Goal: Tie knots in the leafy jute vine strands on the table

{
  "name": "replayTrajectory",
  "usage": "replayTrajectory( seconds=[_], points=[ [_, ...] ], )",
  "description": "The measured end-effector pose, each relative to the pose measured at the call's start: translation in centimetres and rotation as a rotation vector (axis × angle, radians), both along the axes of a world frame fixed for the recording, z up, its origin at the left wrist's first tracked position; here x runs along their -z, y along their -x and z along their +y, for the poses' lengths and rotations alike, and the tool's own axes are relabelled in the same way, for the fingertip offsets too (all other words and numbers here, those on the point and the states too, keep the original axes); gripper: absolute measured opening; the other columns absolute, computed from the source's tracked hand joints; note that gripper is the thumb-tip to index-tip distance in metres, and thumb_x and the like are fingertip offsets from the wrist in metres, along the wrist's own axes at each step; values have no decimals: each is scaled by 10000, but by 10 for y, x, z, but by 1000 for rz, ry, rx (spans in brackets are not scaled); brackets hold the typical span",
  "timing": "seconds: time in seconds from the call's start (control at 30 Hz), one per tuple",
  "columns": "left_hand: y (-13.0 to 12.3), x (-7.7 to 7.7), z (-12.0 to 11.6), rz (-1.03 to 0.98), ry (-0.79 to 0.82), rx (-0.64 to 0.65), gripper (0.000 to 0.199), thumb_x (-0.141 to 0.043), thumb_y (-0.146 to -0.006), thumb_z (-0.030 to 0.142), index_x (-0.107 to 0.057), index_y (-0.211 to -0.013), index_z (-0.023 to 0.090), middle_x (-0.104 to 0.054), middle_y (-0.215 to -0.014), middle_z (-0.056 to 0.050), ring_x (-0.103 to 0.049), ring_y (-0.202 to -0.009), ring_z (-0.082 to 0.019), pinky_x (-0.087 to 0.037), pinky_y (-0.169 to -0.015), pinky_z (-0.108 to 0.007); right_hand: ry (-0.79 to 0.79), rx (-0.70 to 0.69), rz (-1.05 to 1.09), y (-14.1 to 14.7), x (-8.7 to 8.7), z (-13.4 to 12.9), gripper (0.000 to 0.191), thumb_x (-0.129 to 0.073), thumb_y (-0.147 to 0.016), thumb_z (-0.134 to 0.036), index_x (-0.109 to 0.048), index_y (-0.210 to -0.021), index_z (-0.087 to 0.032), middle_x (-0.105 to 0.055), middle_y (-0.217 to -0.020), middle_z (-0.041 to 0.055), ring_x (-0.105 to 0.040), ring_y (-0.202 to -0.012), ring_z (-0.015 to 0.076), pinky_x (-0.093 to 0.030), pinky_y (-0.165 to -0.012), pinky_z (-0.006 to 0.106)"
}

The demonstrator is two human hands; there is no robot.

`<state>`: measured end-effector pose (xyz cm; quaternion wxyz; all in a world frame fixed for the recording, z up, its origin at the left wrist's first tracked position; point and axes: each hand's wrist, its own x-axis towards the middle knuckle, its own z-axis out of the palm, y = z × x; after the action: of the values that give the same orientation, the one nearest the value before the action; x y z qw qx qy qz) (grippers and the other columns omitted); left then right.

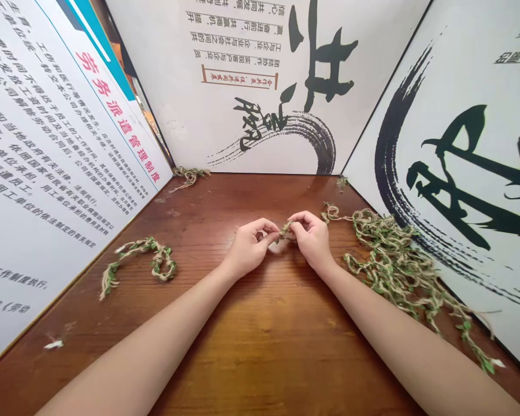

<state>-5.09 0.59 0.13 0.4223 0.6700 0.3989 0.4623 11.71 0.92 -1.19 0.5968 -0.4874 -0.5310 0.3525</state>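
My left hand [253, 244] and my right hand [311, 237] meet over the middle of the wooden table. Between their pinched fingertips is a short stretch of leafy twine [285, 232], green and tan; both hands grip it. How the twine runs inside the fingers is hidden. To the right of my right hand lies a big tangled heap of the same leafy twine [390, 260], one strand of which reaches close to that hand. Left of my left hand, a separate curled piece of leafy twine [162, 263] rests on the table.
Upright printed boards enclose the brown table [260, 358]: one on the left [69, 190], one at the back [190, 127], one on the right [450, 75]. A small bundle of twine [191, 175] lies in the back left corner. A white scrap [54, 344] sits front left.
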Motion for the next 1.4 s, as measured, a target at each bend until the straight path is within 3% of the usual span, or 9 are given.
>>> replayTrajectory(
  seconds=[0.2,0.5,0.67,0.8,0.9,1.03,1.2,1.3,1.4],
  points=[
    [1,2,4,-46,22,-28,123,-705,-826,304,-696,-811,182,-720,-799,-33,-637,-684,-152,-493,-643,-283,-51,-178,98,6,-2,-6,108,-630,-737,-188,-576,-827,-217,-579,-738,-38,-501,-579,97,-408,-525,237],
    [0,5,5,2,3,-40,113,-676,-840,297,-678,-811,187,-696,-774,-17,-597,-645,-136,-457,-620,-273,221,-399,507,3,-17,-6,360,-652,-598,-173,-618,-954,-222,-502,-658,-83,-334,-413,54,-141,-347,205],
    [0,4,1,22,-35,-11,85,-663,-857,274,-675,-828,195,-696,-780,-11,-572,-614,-121,-434,-598,-260,113,-200,221,10,-12,-6,231,-640,-658,-180,-605,-884,-218,-473,-622,-87,-319,-438,48,-217,-389,213],
    [-1,2,0,23,-43,-11,76,-661,-853,259,-671,-814,194,-688,-760,-5,-556,-591,-115,-417,-578,-254,243,-209,399,13,-16,-5,253,-623,-750,-340,-550,-975,-250,-414,-560,-114,-262,-378,56,-143,-372,213],
    [-1,2,1,14,-35,-21,84,-662,-849,266,-673,-813,191,-690,-765,-7,-552,-585,-114,-416,-576,-256,337,-169,509,10,-21,-3,259,-625,-744,-358,-523,-954,-247,-488,-552,-95,-338,-376,72,-152,-371,209],
    [0,4,3,-32,-17,-38,112,-675,-846,295,-667,-815,187,-695,-789,-15,-598,-644,-130,-451,-617,-263,318,-126,565,5,-22,3,249,-639,-717,-254,-579,-955,-213,-674,-678,1,-582,-586,128,-389,-490,220],
    [0,4,5,-60,25,-53,120,-690,-820,284,-649,-781,179,-676,-759,-14,-582,-622,-120,-448,-601,-257,164,-59,479,-1,-22,7,240,-609,-819,-323,-632,-1040,-233,-718,-1278,99,-715,-905,195,-558,-829,359],
    [-1,2,5,-101,76,-60,133,-703,-804,290,-638,-777,177,-662,-731,-14,-572,-592,-118,-442,-566,-251,-81,58,97,-4,-24,3,224,-565,-850,-290,-671,-1037,-228,-574,-1507,126,-559,-1377,278,-436,-1134,471],
    [-1,0,5,-159,120,-69,160,-727,-781,300,-628,-777,174,-648,-716,-13,-577,-589,-120,-455,-545,-245,-196,150,-330,-5,-23,-2,380,-550,-830,-212,-654,-1196,-223,-393,-1648,139,-257,-1584,305,-210,-1260,589]
  ],
)
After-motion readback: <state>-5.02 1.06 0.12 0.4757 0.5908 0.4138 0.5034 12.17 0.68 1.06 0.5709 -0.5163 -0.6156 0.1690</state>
